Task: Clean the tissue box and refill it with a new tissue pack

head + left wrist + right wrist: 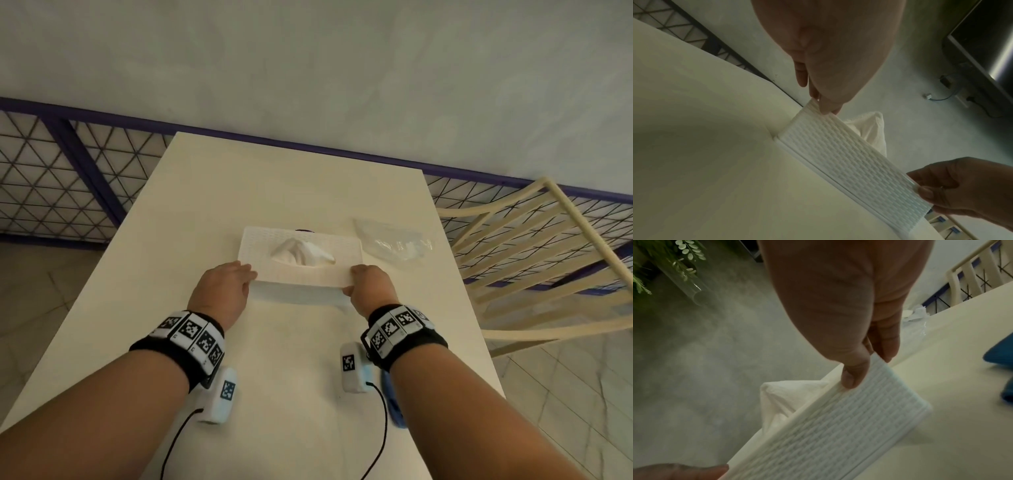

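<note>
A pale worktop [205, 205] stands against a plain grey wall, with a purple-framed lattice rail behind it and a cream slatted chair [534, 253] at its right side. The tissue box [301, 255], white with a woven relief, lies near the middle of the worktop, its long axis running left to right across the person's front. A tissue [301, 251] stands up through the top opening, so the refill appears done. An empty clear wrapper [394, 245] lies just beside the box on the right.

The left hand [222, 284] is at the box's near left corner, its fingers [826, 105] pinching the top edge there. The right hand [371, 281] is at the near right corner, thumb on the near face and fingers [885, 344] curled over the end. Both hands are equally near; the box lies directly ahead of both, spanning the gap between them.

The wrist views suggest the near edge of the cover stands a little above a base strip; whether it is fully seated cannot be told. A dark item behind the box is almost wholly hidden. A blue cloth [394, 404] near the right forearm is largely covered by that arm.
</note>
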